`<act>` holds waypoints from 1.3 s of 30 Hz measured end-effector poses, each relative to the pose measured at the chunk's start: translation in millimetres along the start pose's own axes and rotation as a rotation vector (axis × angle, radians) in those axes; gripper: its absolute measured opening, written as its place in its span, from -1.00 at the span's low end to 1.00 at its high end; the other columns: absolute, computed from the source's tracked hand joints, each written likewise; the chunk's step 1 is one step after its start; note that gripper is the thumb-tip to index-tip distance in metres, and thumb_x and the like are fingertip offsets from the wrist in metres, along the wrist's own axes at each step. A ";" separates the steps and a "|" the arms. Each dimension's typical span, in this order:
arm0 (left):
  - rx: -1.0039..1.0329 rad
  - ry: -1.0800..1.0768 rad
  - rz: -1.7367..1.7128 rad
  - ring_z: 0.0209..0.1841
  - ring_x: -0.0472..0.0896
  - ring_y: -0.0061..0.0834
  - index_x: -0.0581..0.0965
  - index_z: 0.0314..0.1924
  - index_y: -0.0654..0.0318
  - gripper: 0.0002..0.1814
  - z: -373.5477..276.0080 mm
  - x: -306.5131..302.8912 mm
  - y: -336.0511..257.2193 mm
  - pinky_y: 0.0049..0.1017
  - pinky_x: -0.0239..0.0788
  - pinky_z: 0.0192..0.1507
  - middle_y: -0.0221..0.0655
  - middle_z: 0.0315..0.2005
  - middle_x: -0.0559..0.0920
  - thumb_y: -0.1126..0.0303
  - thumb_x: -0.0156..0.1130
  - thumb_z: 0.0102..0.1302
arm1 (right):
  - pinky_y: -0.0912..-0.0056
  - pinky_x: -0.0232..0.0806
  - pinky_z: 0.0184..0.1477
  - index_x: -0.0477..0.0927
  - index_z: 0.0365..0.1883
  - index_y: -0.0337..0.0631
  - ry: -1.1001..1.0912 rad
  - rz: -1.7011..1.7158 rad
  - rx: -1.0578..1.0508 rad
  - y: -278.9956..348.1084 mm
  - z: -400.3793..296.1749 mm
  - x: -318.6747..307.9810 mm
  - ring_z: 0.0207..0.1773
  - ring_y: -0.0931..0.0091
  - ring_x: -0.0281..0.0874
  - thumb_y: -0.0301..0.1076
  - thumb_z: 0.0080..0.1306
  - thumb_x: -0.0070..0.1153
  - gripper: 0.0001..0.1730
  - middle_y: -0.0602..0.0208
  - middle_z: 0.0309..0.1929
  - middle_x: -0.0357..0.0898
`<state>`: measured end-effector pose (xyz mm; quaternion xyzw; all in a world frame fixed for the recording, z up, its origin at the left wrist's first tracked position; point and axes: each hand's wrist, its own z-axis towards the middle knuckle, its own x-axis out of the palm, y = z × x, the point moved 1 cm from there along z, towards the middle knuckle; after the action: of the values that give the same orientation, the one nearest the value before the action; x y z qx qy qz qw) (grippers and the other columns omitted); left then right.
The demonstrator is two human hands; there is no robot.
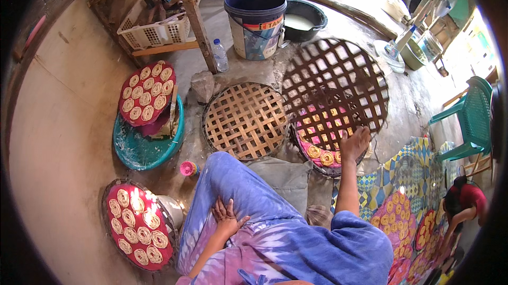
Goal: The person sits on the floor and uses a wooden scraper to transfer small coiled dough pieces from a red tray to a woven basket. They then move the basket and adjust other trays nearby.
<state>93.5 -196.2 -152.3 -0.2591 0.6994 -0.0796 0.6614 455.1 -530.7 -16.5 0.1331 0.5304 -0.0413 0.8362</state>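
Observation:
My right hand (354, 142) grips the near edge of a dark round woven lattice tray (357, 82), which is tilted up over a round tray with pink cloth and yellow noodle coils (326, 158). The lattice hides part of the coils. My left hand (229, 218) rests on my thigh with its fingers apart, holding nothing. Directly in front of me lies a lighter woven bamboo lattice tray (246, 120). To the left, pale noodle coils sit on a red round tray (147, 93) above a teal basin (139, 154), and more lie on a second red round tray (137, 227).
A large paint bucket (254, 27), a black basin of whitish liquid (303, 23) and a water bottle (220, 55) stand beyond the trays. A wooden stand (200, 27) is at the left. At the right are a green chair (472, 114) and a person in red (472, 201) beside more coils.

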 end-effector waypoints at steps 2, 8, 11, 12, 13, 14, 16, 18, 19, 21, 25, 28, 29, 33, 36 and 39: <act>0.003 -0.010 0.007 0.40 -0.31 0.18 -0.18 0.41 0.05 0.21 0.1 1.0 0.4 0.32 -0.45 0.27 0.18 0.38 -0.29 -0.42 0.20 -0.02 | 0.07 0.08 0.31 0.34 0.16 -0.33 0.118 -0.053 -0.124 34.5 10.0 -2.5 0.36 0.08 0.09 -0.09 0.10 0.28 -0.26 -0.05 0.32 0.17; -0.040 0.049 0.043 0.41 -0.32 0.17 -0.16 0.40 0.09 0.22 0.2 -1.8 -2.3 0.28 -0.45 0.29 0.18 0.38 -0.27 -0.41 0.20 -0.02 | 0.19 0.23 0.26 0.34 0.14 -0.49 0.550 0.173 -0.359 144.8 -9.6 48.0 0.30 0.05 0.27 0.09 0.10 0.22 -0.14 -0.28 0.37 0.05; -0.076 0.083 0.033 0.41 -0.31 0.15 -0.15 0.40 0.11 0.20 -0.3 -7.1 -6.2 0.25 -0.43 0.31 0.18 0.38 -0.25 -0.38 0.22 -0.01 | 0.20 0.35 0.14 0.39 0.09 -0.51 0.599 0.135 -0.361 183.2 -34.6 72.0 0.15 0.13 0.45 0.10 0.06 0.25 -0.14 -0.25 0.34 0.11; -0.076 0.078 0.018 0.41 -0.30 0.14 -0.14 0.40 0.11 0.19 0.2 -9.5 -7.8 0.23 -0.42 0.31 0.18 0.37 -0.25 -0.37 0.22 0.00 | 0.21 0.41 0.06 0.40 0.07 -0.50 0.607 0.066 -0.389 192.9 -44.5 78.6 0.07 0.15 0.51 0.10 0.04 0.26 -0.14 -0.24 0.32 0.13; -0.076 0.073 0.004 0.42 -0.29 0.13 -0.13 0.40 0.11 0.18 0.2 -12.2 -9.8 0.22 -0.42 0.32 0.18 0.37 -0.24 -0.36 0.23 0.00 | 0.20 0.44 0.01 0.42 0.04 -0.49 0.609 0.058 -0.412 200.2 -55.3 84.8 0.03 0.16 0.54 0.12 0.05 0.26 -0.16 -0.19 0.25 0.22; -0.063 0.053 -0.008 0.42 -0.27 0.13 -0.13 0.40 0.11 0.17 1.1 -15.1 -12.2 0.22 -0.39 0.32 0.18 0.37 -0.23 -0.34 0.24 0.01 | 0.20 0.44 0.00 0.43 0.00 -0.50 0.646 0.114 -0.420 206.4 -63.8 91.7 -0.01 0.15 0.55 0.09 0.06 0.26 -0.20 -0.16 0.20 0.25; -0.040 0.023 -0.032 0.41 -0.24 0.14 -0.13 0.40 0.11 0.17 2.1 -22.8 -18.6 0.21 -0.35 0.32 0.18 0.37 -0.22 -0.31 0.27 0.01 | 0.15 0.44 -0.10 0.51 -0.18 -0.45 0.614 0.292 -0.446 204.6 -73.7 104.0 -0.16 0.19 0.58 -0.06 0.12 0.27 -0.43 -0.10 0.02 0.38; -0.088 0.066 -0.011 0.40 -0.18 0.15 -0.09 0.39 0.11 0.15 4.3 -33.1 -26.7 0.19 -0.31 0.32 0.18 0.37 -0.18 -0.30 0.29 0.00 | 0.13 0.42 -0.17 0.52 -0.26 -0.43 0.276 0.573 -0.373 187.1 -72.4 115.4 -0.24 0.23 0.56 -0.16 0.16 0.25 -0.56 -0.11 -0.02 0.41; -0.120 0.091 -0.012 0.40 -0.15 0.15 -0.08 0.38 0.11 0.15 7.2 -39.3 -31.1 0.19 -0.29 0.32 0.18 0.36 -0.17 -0.29 0.30 -0.01 | 0.12 0.40 -0.21 0.53 -0.30 -0.41 0.080 0.717 -0.357 174.5 -68.0 121.6 -0.27 0.25 0.56 -0.21 0.18 0.23 -0.63 -0.11 -0.04 0.43; -0.109 -0.031 -0.055 0.37 -0.03 0.10 0.08 0.33 0.11 0.02 13.3 -55.8 -43.3 0.18 -0.26 0.32 0.13 0.34 -0.04 -0.26 0.28 0.03 | 0.18 0.37 -0.25 0.56 -0.37 -0.34 0.294 0.974 0.187 135.4 -66.8 137.7 -0.25 0.35 0.55 -0.33 0.24 0.13 -0.79 -0.01 -0.06 0.48; 0.075 -0.274 0.091 0.33 0.16 -0.05 0.37 0.16 0.08 -0.27 56.4 -89.7 -64.4 0.15 -0.24 0.33 -0.08 0.26 0.24 -0.20 0.24 0.12 | 0.26 0.35 -0.21 0.58 -0.22 -0.28 1.058 1.265 0.891 97.6 -101.6 161.4 -0.14 0.41 0.52 -0.41 0.25 0.02 -0.81 0.21 -0.13 0.52; 0.182 -0.223 -0.015 0.34 0.19 -0.18 0.42 0.13 0.05 -0.37 120.8 -94.1 -77.4 0.11 -0.24 0.37 -0.28 0.23 0.35 -0.13 0.24 0.15 | 0.36 0.33 -0.23 0.51 -0.02 -0.24 1.169 1.265 0.848 104.3 -120.0 164.6 -0.18 0.44 0.48 -0.30 0.31 -0.03 -0.68 0.30 -0.22 0.53; 0.181 -0.195 -0.003 0.35 0.19 -0.17 0.42 0.14 0.07 -0.36 142.3 -92.4 -82.0 0.09 -0.24 0.37 -0.28 0.23 0.35 -0.09 0.27 0.13 | 0.40 0.33 -0.23 0.49 0.01 -0.22 1.116 1.201 0.745 111.3 -122.2 162.2 -0.20 0.46 0.47 -0.26 0.33 -0.04 -0.66 0.32 -0.24 0.52; 0.195 -0.164 0.049 0.37 0.18 -0.22 0.37 0.20 0.05 -0.31 210.9 -81.3 -92.4 0.10 -0.24 0.38 -0.33 0.25 0.36 0.03 0.35 0.09 | 0.42 0.33 -0.25 0.48 -0.02 -0.21 0.980 1.662 1.014 145.9 -122.5 136.4 -0.31 0.48 0.45 -0.35 0.30 -0.08 -0.70 0.39 -0.36 0.46; 0.205 -0.168 0.109 0.31 0.30 -0.24 0.39 0.20 0.06 -0.34 237.9 -75.8 -86.7 -0.05 -0.01 0.36 -0.37 0.23 0.40 0.18 0.38 0.08 | 0.36 0.37 -0.19 0.40 0.09 -0.31 0.973 1.766 0.781 164.7 -107.7 110.4 -0.29 0.46 0.50 -0.45 0.24 -0.12 -0.58 0.29 -0.30 0.50; 0.236 -0.152 -0.174 0.20 0.44 -0.27 0.42 0.16 0.09 -0.42 245.3 -73.1 -77.7 -0.27 0.25 0.26 -0.39 0.18 0.47 0.27 0.34 0.10 | 0.41 0.37 -0.14 0.40 0.10 -0.33 1.039 1.757 0.503 168.3 -82.3 92.8 -0.16 0.43 0.54 -0.50 0.19 -0.15 -0.54 0.20 -0.14 0.54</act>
<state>349.9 -171.6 -80.0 -0.2445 0.6081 -0.1982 0.7288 458.6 -340.4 -102.9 0.6423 0.5172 0.5328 0.1899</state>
